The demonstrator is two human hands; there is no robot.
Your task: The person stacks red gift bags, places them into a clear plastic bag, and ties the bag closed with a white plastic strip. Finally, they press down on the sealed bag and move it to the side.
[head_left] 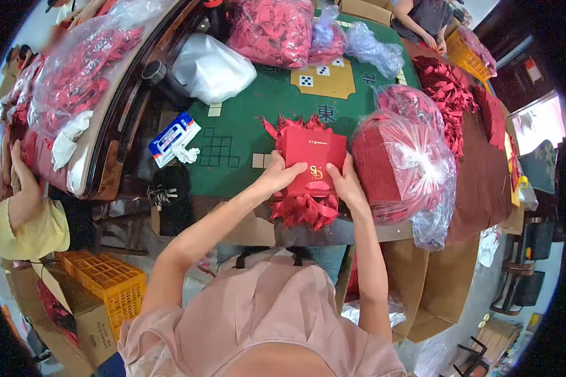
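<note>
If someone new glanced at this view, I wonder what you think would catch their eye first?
Probably the bright red bundle with its gold emblem, held between the left hand and the right hand near the front of the green tabletop. Next might come the bulging clear bag with red contents, just right of the right hand, then the yellow dice panel farther back on the table.
</note>
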